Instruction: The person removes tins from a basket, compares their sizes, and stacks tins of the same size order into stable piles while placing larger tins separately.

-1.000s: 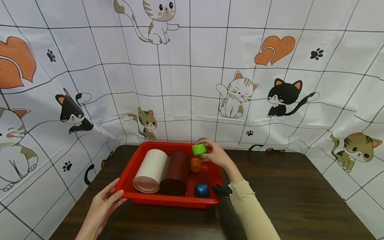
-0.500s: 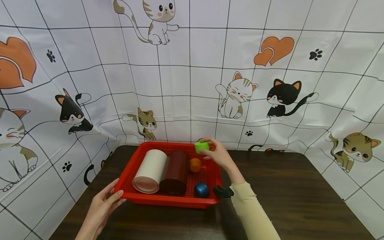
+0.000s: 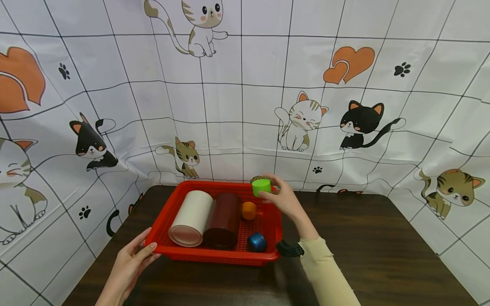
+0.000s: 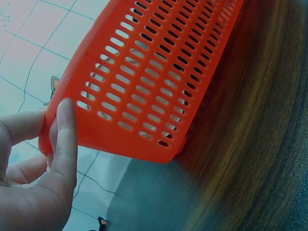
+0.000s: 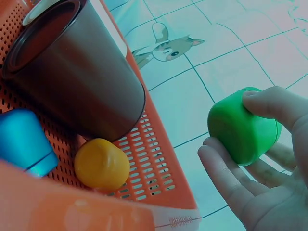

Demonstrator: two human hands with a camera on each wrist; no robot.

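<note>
A red plastic basket [image 3: 214, 254] with slotted walls sits on the table. My left hand [image 3: 128, 263] pinches its front left corner; the left wrist view shows thumb and fingers on the rim [image 4: 57, 113]. Over the basket's back right side, my right hand [image 3: 287, 200] holds a small green rounded container [image 3: 261, 187], thumb on top and fingers below in the right wrist view. Inside the basket lie a white cylindrical canister [image 3: 192, 216], a dark brown canister [image 3: 223, 221], a small orange rounded container [image 3: 249, 211] and a blue one [image 3: 257, 242] near the front right.
The dark wooden table [image 3: 367, 246] extends right of the basket. A white wall covering [image 3: 245, 106] with cat drawings and grid lines rises behind and along the sides. A black band [image 3: 289, 249] is on the right wrist, below a pale yellow sleeve [image 3: 325, 272].
My right hand has moved a little to the right with the green container, towards the basket's back right corner. The left hand and the basket have stayed in place.
</note>
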